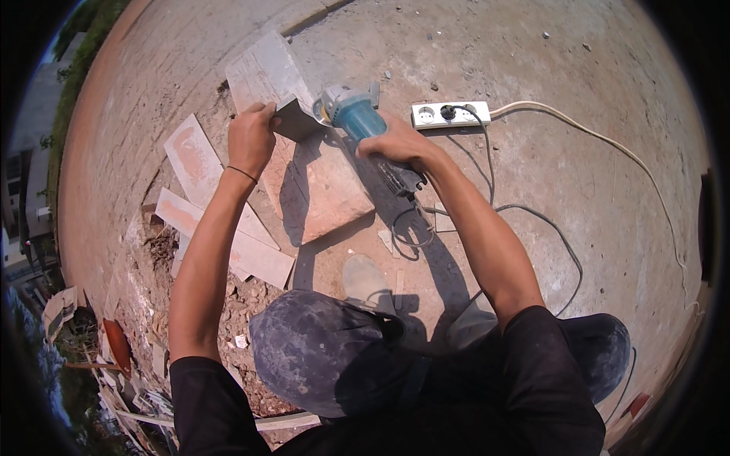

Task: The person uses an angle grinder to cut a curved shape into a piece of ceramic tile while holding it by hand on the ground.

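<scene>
A left hand (252,135) pinches a tilted, dark-faced tile piece (296,121) by its edge while the right hand (395,143) wraps around the body of a blue angle grinder (361,120), its disc (320,113) at the piece's right edge, between the hands. The grinding looks under way, not finished: no completed cut can be made out, so the rest of the pass likely remains; whether disc and tile touch is unclear. Counted: one grinder, one held piece, one stone block (327,190) nearer the body between the hands, one pale slab (262,64) beyond the left hand, at least two pale strips (194,158) left of it, and, right of the right hand, one white power strip (437,115) with one black plug (448,112).
</scene>
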The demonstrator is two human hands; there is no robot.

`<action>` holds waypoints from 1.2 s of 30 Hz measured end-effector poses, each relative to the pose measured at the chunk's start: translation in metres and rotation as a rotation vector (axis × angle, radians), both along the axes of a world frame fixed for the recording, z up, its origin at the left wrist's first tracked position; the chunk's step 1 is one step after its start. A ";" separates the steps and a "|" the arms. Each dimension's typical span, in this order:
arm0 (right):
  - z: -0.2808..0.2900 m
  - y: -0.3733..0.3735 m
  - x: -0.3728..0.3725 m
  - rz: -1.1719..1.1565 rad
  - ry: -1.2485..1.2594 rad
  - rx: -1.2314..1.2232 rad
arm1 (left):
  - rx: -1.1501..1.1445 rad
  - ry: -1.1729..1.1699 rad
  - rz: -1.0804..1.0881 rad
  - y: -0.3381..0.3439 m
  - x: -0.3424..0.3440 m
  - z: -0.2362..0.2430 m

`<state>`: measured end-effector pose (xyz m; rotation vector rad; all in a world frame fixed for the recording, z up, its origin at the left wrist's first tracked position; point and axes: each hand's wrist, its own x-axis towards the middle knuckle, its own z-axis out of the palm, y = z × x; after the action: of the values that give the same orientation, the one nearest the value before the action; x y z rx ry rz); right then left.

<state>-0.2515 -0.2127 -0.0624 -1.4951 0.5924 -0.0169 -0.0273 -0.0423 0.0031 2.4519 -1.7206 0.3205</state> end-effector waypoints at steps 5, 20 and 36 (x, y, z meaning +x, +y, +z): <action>-0.012 -0.004 -0.004 -0.007 0.040 -0.061 | -0.036 0.012 -0.011 -0.001 -0.003 0.000; 0.012 -0.001 0.000 0.054 -0.018 0.004 | -0.033 0.027 -0.003 0.002 -0.004 0.001; 0.013 -0.002 0.002 0.010 -0.017 0.132 | -0.012 0.002 0.006 0.001 -0.004 0.002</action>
<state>-0.2493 -0.2146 -0.0497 -1.3680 0.5615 0.0166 -0.0314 -0.0418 0.0046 2.4488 -1.7051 0.3287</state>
